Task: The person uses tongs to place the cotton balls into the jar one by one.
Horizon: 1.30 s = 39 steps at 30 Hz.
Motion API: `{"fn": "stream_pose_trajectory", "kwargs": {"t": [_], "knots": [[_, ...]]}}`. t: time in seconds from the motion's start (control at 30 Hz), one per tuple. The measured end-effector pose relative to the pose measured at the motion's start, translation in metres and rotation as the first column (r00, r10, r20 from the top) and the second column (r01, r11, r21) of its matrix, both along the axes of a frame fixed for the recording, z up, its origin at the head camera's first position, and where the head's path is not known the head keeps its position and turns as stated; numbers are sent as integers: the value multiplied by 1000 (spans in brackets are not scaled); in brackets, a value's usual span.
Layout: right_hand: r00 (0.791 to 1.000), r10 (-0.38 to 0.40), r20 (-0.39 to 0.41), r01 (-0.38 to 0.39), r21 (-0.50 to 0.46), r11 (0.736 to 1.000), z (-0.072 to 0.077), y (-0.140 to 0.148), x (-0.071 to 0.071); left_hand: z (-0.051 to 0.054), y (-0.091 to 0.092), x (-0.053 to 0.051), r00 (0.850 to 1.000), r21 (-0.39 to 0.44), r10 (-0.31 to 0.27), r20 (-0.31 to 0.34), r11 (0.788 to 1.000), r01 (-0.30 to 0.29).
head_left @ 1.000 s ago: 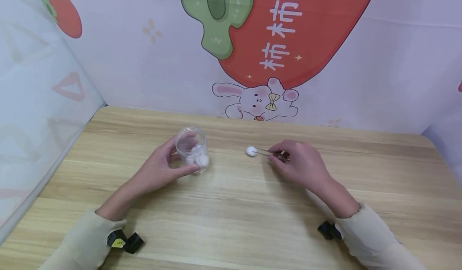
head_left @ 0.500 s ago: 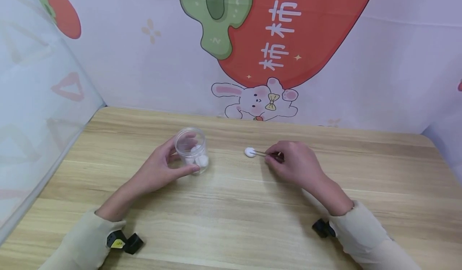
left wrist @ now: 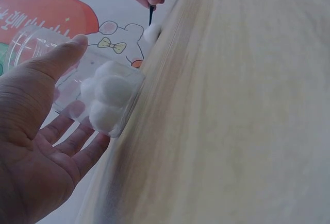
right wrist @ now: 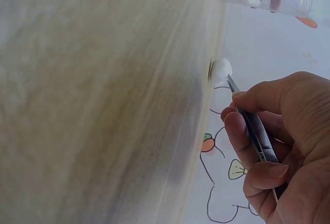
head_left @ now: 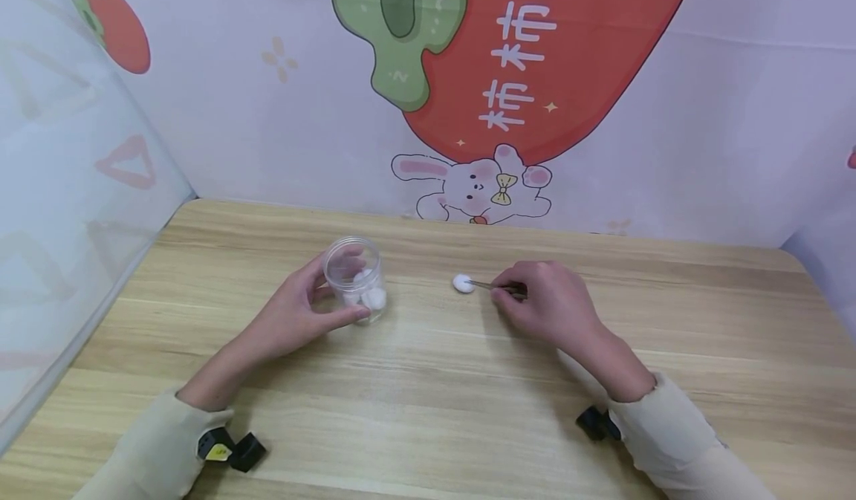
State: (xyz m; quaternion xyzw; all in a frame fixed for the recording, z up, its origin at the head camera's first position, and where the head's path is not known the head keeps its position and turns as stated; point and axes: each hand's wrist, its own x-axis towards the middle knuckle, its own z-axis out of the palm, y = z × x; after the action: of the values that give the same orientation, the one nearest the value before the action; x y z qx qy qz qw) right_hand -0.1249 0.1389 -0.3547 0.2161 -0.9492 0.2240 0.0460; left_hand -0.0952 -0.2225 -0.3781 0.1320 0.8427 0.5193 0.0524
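Observation:
My left hand (head_left: 304,310) holds a clear, lidless plastic jar (left wrist: 64,87) upright on the table, thumb on the near side and fingers round the far side. Several white cotton balls (left wrist: 113,90) lie in its bottom. To the right of the jar, a single cotton ball (head_left: 463,284) rests on the wooden tabletop. My right hand (head_left: 551,303) grips a pair of metal tweezers (right wrist: 258,134) between thumb and fingers. The tweezers point left, arms close together, their tips at the lone ball's right side. Whether the tips pinch its fibres is hard to tell.
The wooden table (head_left: 414,403) reaches back to an upright white cloth (head_left: 267,128) printed with a rabbit and a large red fruit. Another cloth wall (head_left: 80,210) stands along the left edge. Small black devices (head_left: 230,448) sit at both sleeve cuffs.
My right hand has shifted slightly left, and the tweezers' arms have come together at the ball. The lone cotton ball has moved a little left. My left hand and the jar stay in place.

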Motion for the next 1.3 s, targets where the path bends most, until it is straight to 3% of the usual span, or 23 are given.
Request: {"fn": "stream_pose_trajectory", "kwargs": {"t": [0.47,0.97,1.3], "knots": [[1000,6,-4,-7,-71,997,6,-8,2,-2,0,0,1000,-4,2,-3,1000,-2],[999,44,-19,-47,-177,983,22,-20,0,-1,0,1,1000,-16,5,-8,1000,-5],[999,53,-4,-52,-190,980,32,-27,1,-1,0,0,1000,-20,7,-6,1000,-7]]}}
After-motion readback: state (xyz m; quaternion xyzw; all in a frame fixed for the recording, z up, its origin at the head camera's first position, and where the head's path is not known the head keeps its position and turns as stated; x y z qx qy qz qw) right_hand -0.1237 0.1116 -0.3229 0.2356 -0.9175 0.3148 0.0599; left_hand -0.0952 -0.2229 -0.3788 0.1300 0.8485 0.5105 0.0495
